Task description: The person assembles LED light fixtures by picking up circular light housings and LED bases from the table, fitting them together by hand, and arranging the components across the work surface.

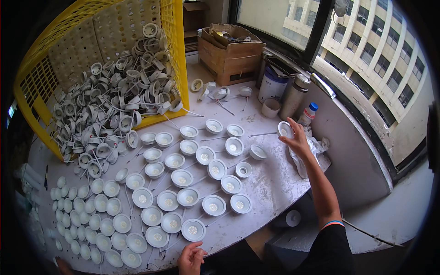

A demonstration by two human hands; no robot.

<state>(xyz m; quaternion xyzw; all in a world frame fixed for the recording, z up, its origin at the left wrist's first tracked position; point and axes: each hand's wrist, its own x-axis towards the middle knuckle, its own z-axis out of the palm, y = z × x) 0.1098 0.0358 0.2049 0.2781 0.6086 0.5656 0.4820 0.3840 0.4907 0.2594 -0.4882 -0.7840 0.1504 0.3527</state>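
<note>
My right hand (pixel 298 140) is raised over the right side of the table, its fingers closed on the rim of a small round white downlight (pixel 284 130). A thin wire sticks out leftward from that light. At the table's front edge my left hand (pixel 191 259) rests with its fingers curled in, and nothing shows in it. Just above it sits the nearest finished-looking downlight (pixel 193 229), face up, with a dotted LED disc in its middle. Several rows of similar downlights (pixel 182 178) cover the table's middle. One light (pixel 243 170) has a smaller, deeper centre.
A yellow plastic crate (pixel 183 59) heaped with white ring housings (pixel 123 87) lies tipped at the back left. Plain white round lights (pixel 121 223) crowd the left. At the back stand a cardboard box (pixel 229 57), a steel flask (pixel 294 97), a blue-capped bottle (pixel 308 113) and a white bag (pixel 302 158).
</note>
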